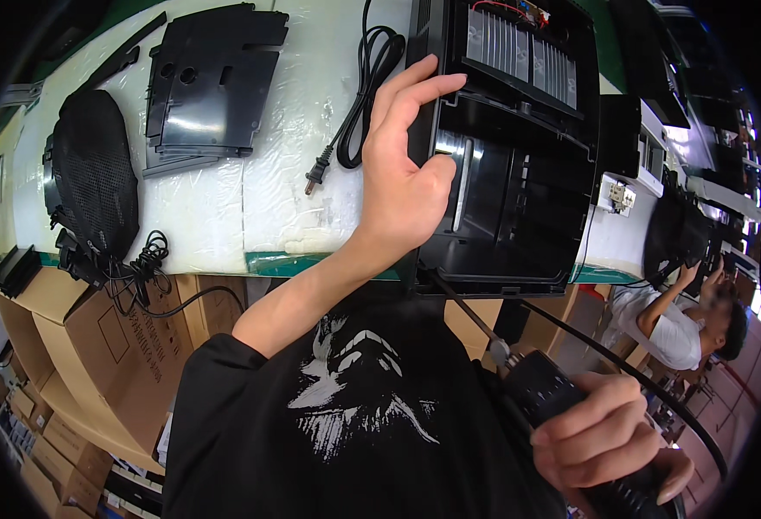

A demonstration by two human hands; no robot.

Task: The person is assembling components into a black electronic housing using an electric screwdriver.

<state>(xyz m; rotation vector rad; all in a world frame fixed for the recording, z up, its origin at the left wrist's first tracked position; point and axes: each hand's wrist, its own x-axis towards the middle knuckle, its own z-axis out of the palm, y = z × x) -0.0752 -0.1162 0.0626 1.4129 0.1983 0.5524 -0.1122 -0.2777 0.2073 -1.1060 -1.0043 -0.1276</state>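
The worktop, covered in a white padded sheet under clear film, runs across the upper part of the view, its green edge facing the person. On its right part lies the big black plastic housing, open side up, with ribbed grey parts and a few red wires near its far end; its near edge juts a little past the worktop's rim. Below the worktop, on the left, stand stacked brown cardboard boxes. Left of the housing, well apart from it, a flat black panel rests on the sheet, and farther left a rounded black mesh grille hangs partly over the worktop's edge, with a bundled black cable beneath it. Between the panel and the housing lies a coiled black power cord with its plug pointing toward the person.

The left hand grips the housing's left wall: the fingers curl over the top edge while the thumb presses against the inner face, so the wall is pinched between them. The right hand, low at the right, is closed in a fist around the black handle of a power screwdriver, whose thin bit points up toward the housing's near edge; a black cable arcs from the tool. At the far right another person in a white shirt works at a neighbouring station.
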